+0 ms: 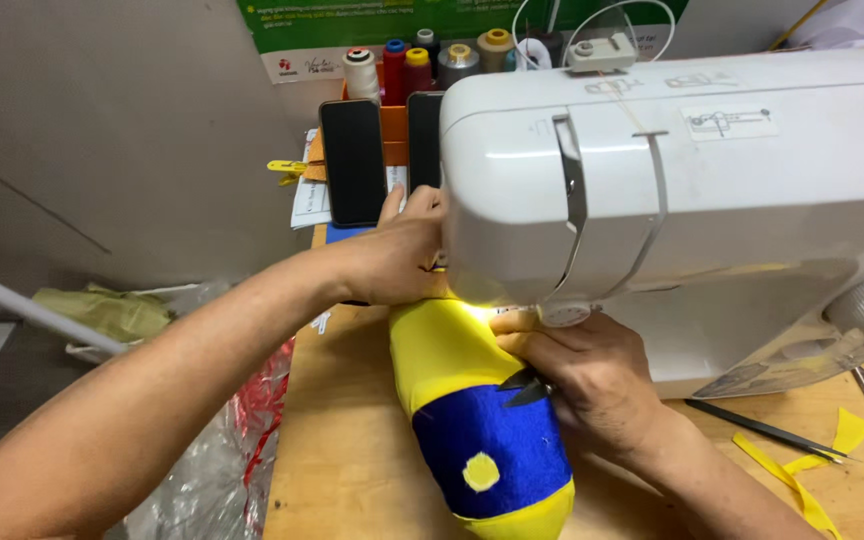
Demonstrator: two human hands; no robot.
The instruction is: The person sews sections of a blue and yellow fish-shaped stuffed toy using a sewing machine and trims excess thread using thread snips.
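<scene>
Head view: stitching step. Yellow-and-blue stuffed fabric piece [482,400] on wooden table [352,450], under white sewing machine [672,190]. Left hand [402,255] grip pressed on fabric behind needle; right hand [577,365] grip pinching small dark tool [530,388]. Next: steady feeding likely.

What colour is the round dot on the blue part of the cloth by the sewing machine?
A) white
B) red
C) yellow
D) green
C: the dot on the blue patch is yellow, the same colour as the rest of the stuffed cloth piece that lies under the sewing machine.
</scene>
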